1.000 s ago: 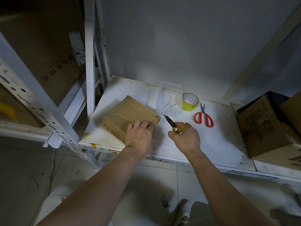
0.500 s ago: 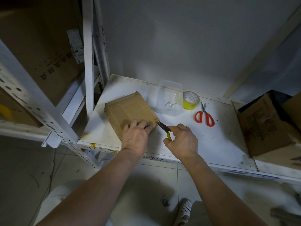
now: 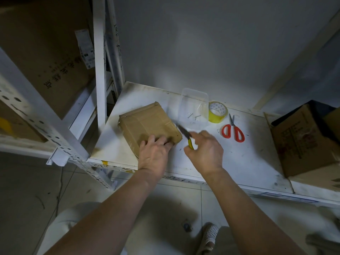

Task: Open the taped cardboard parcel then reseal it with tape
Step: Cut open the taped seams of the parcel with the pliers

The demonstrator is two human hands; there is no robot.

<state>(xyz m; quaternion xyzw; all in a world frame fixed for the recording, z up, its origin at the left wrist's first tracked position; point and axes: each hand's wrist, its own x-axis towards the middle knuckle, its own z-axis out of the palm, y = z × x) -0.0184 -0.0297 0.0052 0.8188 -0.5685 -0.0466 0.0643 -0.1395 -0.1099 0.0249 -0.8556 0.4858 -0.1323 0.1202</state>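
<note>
1. A white shelf (image 3: pixel 248 162) is carrying everything, with a large cardboard box (image 3: pixel 301 144) sitting at its right end.
2. The taped cardboard parcel (image 3: pixel 147 124) is lying flat at the shelf's left front.
3. The left hand (image 3: pixel 154 155) is pressing on the parcel's near corner, fingers bent over its top.
4. The right hand (image 3: pixel 206 151) is gripping yellow-handled pliers (image 3: pixel 185 135), curled around the handles, with the dark tip touching the parcel's right edge.
5. A clear plastic container (image 3: pixel 195 107) is standing behind, with a yellow tape roll (image 3: pixel 218 112) just beside it.
6. Red-handled scissors (image 3: pixel 232 130) are lying closed near the tape.
</note>
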